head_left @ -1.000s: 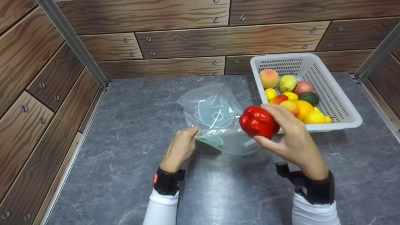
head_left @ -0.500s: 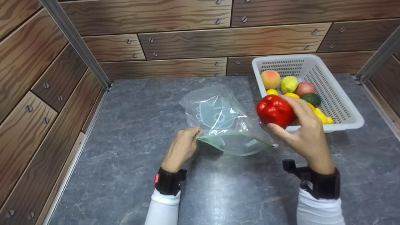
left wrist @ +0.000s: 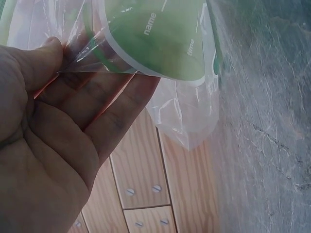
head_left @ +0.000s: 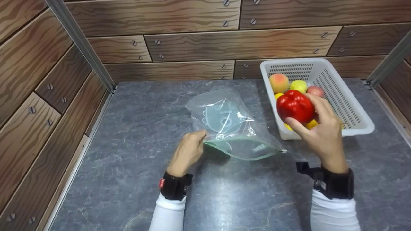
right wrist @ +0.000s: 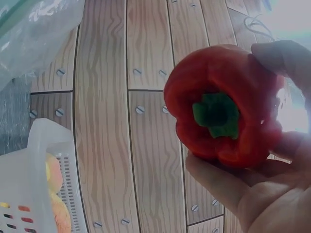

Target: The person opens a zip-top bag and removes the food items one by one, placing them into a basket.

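A glossy red bell pepper (head_left: 295, 106) is gripped between the thumb and fingers of my right hand (head_left: 326, 134), held up in front of the fruit basket. Its green stem end (right wrist: 217, 115) faces the right wrist camera. My left hand (head_left: 188, 152) pinches the left corner of a clear zip bag (head_left: 224, 118), which lies on the table with its green-edged mouth parted toward me. In the left wrist view, the bag's green printed label (left wrist: 155, 36) shows the words "name" and "time", and the thumb presses the film against the fingers.
A white slotted basket (head_left: 356, 109) stands at the back right. Inside it are a peach (head_left: 279, 83), a yellow wrinkled fruit (head_left: 298, 86), a reddish round fruit (head_left: 315, 91) and others partly hidden by the pepper and hand. Wood-patterned panels (head_left: 192, 45) wall the grey table.
My right hand has carried the bell pepper right and away from me, from over the bag's right side to the basket's near side. The left hand keeps its pinch on the bag.
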Available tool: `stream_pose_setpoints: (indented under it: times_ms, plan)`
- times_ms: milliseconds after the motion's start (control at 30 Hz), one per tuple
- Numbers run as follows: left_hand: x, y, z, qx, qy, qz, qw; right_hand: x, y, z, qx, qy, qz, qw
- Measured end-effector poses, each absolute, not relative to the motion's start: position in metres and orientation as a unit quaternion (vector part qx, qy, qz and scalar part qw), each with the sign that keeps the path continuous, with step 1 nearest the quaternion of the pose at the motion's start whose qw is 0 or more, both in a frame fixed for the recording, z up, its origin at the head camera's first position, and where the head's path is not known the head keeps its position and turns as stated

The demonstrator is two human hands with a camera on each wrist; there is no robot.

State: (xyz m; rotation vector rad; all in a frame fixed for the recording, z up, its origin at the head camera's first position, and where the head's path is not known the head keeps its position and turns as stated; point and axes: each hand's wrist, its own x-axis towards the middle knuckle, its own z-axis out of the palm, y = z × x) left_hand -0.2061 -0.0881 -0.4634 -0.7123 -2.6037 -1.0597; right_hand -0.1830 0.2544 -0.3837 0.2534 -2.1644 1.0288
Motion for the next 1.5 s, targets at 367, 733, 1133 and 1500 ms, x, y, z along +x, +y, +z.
stream_pose_setpoints:
  times_ms: [367,733,1133,1500]
  plan:
    - [-0.207,-0.086,-0.462,-0.25,-0.89,-0.362,0.12,-0.203,0.264,-0.378,0.047,-0.849,0.404,0.337]
    - [-0.207,-0.086,-0.46,-0.255,-0.884,-0.37,0.128,-0.224,0.281,-0.368,0.03,-0.87,0.372,0.322]
    - [-0.207,-0.087,-0.462,-0.257,-0.881,-0.376,0.127,-0.261,0.3,-0.357,0.023,-0.927,0.317,0.199]
    - [-0.205,-0.088,-0.462,-0.257,-0.882,-0.376,0.124,-0.294,0.3,-0.366,0.01,-0.952,0.283,0.116]
